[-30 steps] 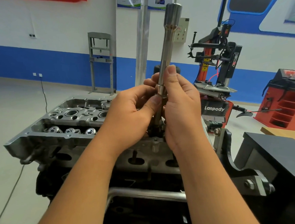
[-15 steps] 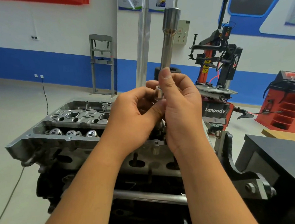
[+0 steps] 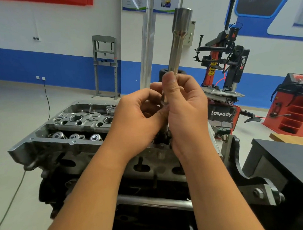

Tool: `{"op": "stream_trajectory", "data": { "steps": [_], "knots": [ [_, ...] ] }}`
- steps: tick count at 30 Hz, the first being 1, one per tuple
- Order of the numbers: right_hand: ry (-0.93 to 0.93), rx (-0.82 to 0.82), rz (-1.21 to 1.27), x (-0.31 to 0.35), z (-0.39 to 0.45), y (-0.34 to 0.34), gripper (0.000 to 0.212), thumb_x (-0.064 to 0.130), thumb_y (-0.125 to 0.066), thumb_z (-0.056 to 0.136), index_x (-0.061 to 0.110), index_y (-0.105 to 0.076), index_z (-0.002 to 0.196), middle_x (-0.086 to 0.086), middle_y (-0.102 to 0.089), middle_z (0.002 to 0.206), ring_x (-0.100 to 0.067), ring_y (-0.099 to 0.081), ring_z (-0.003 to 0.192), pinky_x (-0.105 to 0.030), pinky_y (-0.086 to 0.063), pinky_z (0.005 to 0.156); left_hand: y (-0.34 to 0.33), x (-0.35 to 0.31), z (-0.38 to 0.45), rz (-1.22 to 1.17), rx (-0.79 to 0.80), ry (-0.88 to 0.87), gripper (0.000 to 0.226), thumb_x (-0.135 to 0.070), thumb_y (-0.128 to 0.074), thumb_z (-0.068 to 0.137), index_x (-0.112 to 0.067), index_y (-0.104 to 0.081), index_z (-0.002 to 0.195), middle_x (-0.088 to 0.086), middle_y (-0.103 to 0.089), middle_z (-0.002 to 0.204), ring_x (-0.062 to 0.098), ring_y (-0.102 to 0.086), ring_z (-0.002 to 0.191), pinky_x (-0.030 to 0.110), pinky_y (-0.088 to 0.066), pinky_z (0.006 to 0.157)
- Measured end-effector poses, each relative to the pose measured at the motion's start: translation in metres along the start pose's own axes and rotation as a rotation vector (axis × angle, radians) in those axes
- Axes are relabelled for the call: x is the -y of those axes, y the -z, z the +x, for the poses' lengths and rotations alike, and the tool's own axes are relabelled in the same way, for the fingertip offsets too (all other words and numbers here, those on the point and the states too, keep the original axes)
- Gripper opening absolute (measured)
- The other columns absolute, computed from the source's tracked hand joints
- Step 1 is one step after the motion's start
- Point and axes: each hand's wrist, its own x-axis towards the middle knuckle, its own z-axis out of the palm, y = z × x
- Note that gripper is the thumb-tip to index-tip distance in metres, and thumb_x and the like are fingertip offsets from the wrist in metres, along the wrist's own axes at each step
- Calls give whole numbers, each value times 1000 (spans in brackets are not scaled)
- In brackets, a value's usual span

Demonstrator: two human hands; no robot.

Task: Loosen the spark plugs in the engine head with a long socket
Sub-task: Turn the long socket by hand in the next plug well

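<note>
Socket position: long socket [image 3: 179,42] stands upright at centre frame, above the engine head [image 3: 75,128], raised slightly over the last second. Right hand [image 3: 185,111] fingers curl round its lower shaft; left hand [image 3: 138,119] pinches its base. Judged: not yet seated on a plug. Lower end and spark plugs hidden behind hands.

Auto repair training workshop: tyre changer [image 3: 222,73], hydraulic press frame [image 3: 105,64], stand-mounted engine head [image 3: 75,128], wall posters [image 3: 133,2].
</note>
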Motion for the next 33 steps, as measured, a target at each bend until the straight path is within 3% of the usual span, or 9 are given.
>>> {"op": "stream_trajectory", "data": {
  "steps": [3,5,7,11,16,19,22,29,33],
  "knots": [
    [2,-16,7,0,0,0,25,37,-59,101,16,-66,90,-6,-75,88,-15,-73,84,-28,-59,71,2,-3,1,-66,117,43,26,-27,-60,100,-23,-71,124,-8,-78,106,9,-75,99,17,-57,67],
    [-22,-39,21,0,0,1,31,39,-55,104,16,-69,89,-8,-74,89,-17,-73,86,-27,-58,72,2,-2,1,-55,119,48,22,-21,-57,105,-25,-71,122,-10,-79,104,9,-75,100,19,-59,69],
    [-35,-37,35,1,0,1,29,41,-57,100,16,-69,91,-7,-74,87,-17,-73,83,-29,-59,72,0,-2,0,-40,64,33,16,-26,-65,97,-26,-71,112,-11,-79,98,5,-76,92,17,-58,69],
    [-9,-36,5,1,0,0,24,39,-67,93,16,-62,95,-3,-77,87,-18,-75,81,-33,-61,71,-1,-1,-1,-7,-16,9,33,-40,-70,79,-20,-71,106,-5,-79,91,8,-76,82,18,-58,67],
    [5,-37,-4,-1,0,1,27,39,-57,102,16,-66,91,-4,-75,88,-17,-74,87,-29,-59,73,3,-2,2,-55,142,42,27,-18,-59,102,-24,-69,126,-10,-78,113,7,-73,108,28,-62,88],
    [-37,-38,28,-1,0,1,33,41,-54,104,17,-71,90,-5,-75,88,-18,-74,85,-31,-60,71,0,-2,1,-21,51,27,17,-29,-68,91,-31,-70,108,-11,-79,97,6,-76,92,21,-61,76],
    [-35,-37,36,0,0,-1,24,41,-64,96,17,-66,93,-3,-76,85,-18,-74,79,-34,-60,67,-2,2,-1,16,-49,15,20,-30,-79,83,-24,-70,99,-6,-78,86,9,-76,77,19,-60,67],
    [-11,-39,38,-1,1,0,30,40,-56,102,13,-66,92,-6,-74,87,-16,-73,85,-24,-58,72,2,-3,1,-72,126,9,24,-15,-59,103,-25,-71,121,-9,-79,110,6,-74,106,20,-59,86],
    [-36,-27,56,0,1,0,25,40,-61,99,15,-66,95,-4,-75,86,-18,-74,81,-33,-61,71,-3,-1,-1,-13,-10,0,16,-22,-74,91,-28,-71,105,-11,-79,94,6,-77,87,19,-60,72]
  ]
}}
